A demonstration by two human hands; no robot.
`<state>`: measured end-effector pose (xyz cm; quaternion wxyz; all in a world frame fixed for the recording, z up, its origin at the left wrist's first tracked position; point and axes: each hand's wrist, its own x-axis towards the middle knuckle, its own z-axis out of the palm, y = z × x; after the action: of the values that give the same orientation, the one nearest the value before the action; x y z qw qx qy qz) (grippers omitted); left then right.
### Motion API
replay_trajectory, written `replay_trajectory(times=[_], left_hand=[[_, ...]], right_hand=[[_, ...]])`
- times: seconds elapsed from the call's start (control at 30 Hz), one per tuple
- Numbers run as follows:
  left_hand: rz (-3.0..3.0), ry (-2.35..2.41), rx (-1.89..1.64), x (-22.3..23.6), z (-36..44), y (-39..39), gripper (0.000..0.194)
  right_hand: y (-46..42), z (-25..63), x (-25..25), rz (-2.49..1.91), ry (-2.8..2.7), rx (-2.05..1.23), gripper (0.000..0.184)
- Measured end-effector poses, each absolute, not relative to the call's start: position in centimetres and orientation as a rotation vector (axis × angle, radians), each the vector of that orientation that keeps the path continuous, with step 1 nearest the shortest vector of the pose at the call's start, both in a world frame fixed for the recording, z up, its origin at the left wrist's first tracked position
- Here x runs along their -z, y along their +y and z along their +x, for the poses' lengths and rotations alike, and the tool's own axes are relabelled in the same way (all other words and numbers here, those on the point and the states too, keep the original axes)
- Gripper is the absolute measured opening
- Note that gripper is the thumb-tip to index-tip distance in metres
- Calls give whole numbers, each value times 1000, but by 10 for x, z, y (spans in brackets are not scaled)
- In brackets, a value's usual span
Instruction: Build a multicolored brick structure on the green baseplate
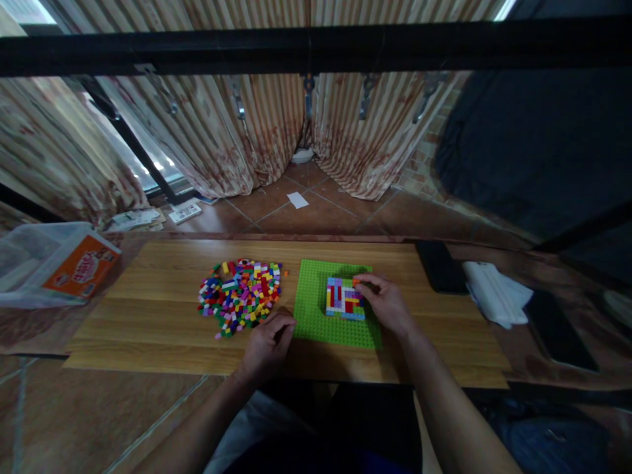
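Observation:
A green baseplate [311,322] lies on the wooden table, bearing a low block of toy bricks [340,299] in red, purple, yellow, white and light blue. My right hand [388,304] reaches over the plate from the right, its fingertips closed on a small orange brick [355,282] at the block's far right corner. Beside the plate's left edge, my left hand [269,342] rests with curled fingers pressed together; whatever they hold, if anything, is hidden. Just beyond it spreads a heap of loose multicoloured bricks [244,293].
A single orange brick [286,272] lies between heap and plate. On the right are a black flat case [441,266], white cloth or paper [495,293] and a dark flat device [560,329]. A clear plastic bag with an orange label [81,266] stands left. A black bar [316,49] crosses beyond the table.

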<state>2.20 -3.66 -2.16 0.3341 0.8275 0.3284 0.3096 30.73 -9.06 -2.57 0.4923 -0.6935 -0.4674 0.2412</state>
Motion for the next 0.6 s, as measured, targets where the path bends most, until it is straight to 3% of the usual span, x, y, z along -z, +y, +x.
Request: replay_trajectory(times=[0.6], left_hand=[[2146, 878, -783, 26, 25, -39, 14]], right_hand=[[-88, 316, 11, -1768, -1213, -762, 27]])
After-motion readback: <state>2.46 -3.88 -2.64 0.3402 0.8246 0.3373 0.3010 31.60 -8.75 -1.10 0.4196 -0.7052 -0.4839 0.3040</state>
